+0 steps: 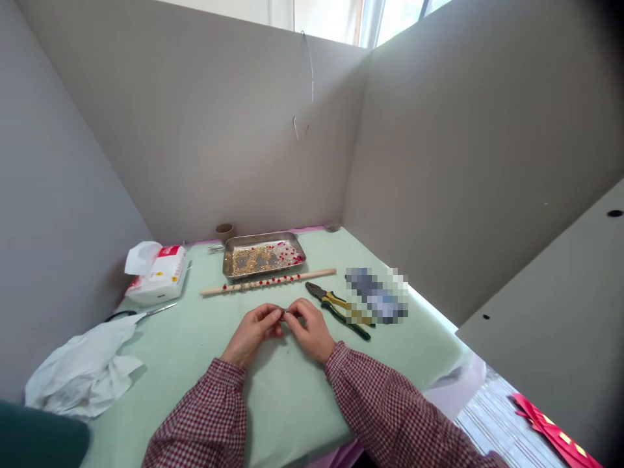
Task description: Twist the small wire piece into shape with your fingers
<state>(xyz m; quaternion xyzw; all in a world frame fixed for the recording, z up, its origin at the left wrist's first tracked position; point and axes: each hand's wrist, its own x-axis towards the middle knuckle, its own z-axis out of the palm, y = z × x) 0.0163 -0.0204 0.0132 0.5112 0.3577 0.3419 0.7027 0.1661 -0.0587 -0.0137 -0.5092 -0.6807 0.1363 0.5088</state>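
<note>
My left hand [253,333] and my right hand [309,328] meet over the middle of the green-covered table [283,403]. The thumb and fingertips of each pinch one small dark object [283,313] between them, too small to make out clearly. Just beyond the hands lies a wooden stick [312,275] with red beads and thin wire pieces along it. Pliers [341,311] with green and yellow handles rest to the right of my right hand. Behind the stick is a metal tray [229,272] holding gold, clear and red beads.
A tissue pack [163,273], scissors [160,309] and crumpled white cloth [88,374] are at the left. A brown cup [225,232] stands behind the tray. A pixelated item [377,296] lies right of the pliers. Grey panels [219,117] enclose the table; red items [556,432] are lower right.
</note>
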